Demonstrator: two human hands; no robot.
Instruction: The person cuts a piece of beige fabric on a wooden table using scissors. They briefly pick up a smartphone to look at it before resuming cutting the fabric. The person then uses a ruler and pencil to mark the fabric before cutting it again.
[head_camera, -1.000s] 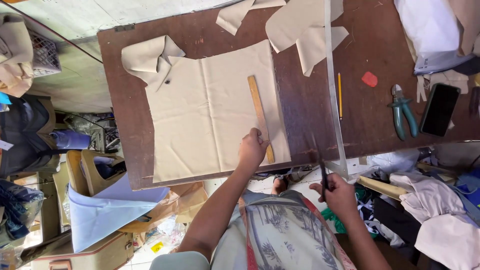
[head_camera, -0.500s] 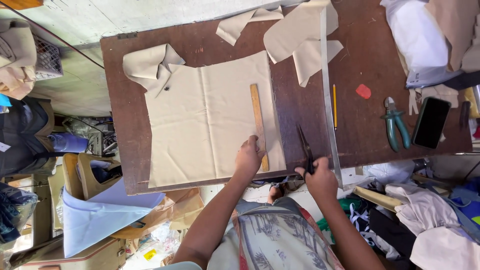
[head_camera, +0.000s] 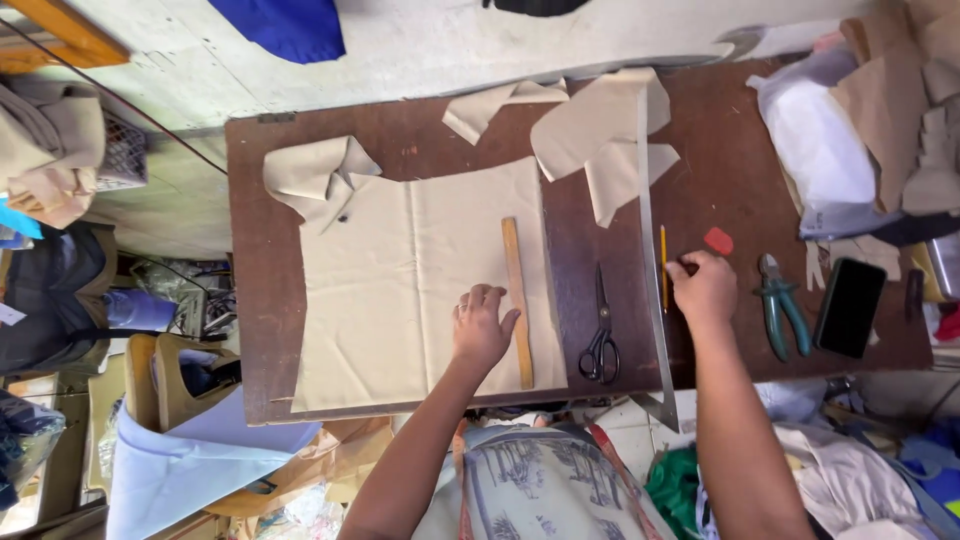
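A beige cloth (head_camera: 400, 280) lies spread flat on the dark brown table (head_camera: 255, 300). A wooden ruler (head_camera: 517, 300) rests along the cloth's right side. My left hand (head_camera: 482, 325) presses flat on the cloth, fingers apart, its fingertips against the ruler. Black-handled scissors (head_camera: 600, 330) lie loose on the table right of the cloth. My right hand (head_camera: 705, 290) is further right, its curled fingertips touching a yellow pencil (head_camera: 663, 250), which lies beside a long metal square (head_camera: 648, 200). Whether the fingers grip the pencil is unclear.
A red chalk piece (head_camera: 718, 240), green-handled pliers (head_camera: 778, 310) and a black phone (head_camera: 850, 305) lie right of my right hand. Beige cloth offcuts (head_camera: 590, 130) sit at the table's far side. Piles of fabric (head_camera: 850, 130) crowd the right end, and bags and cloth cover the floor.
My right hand brought the scissors up from the table's front edge, left them on the table, and moved right to the pencil. My left hand stayed on the cloth by the ruler.
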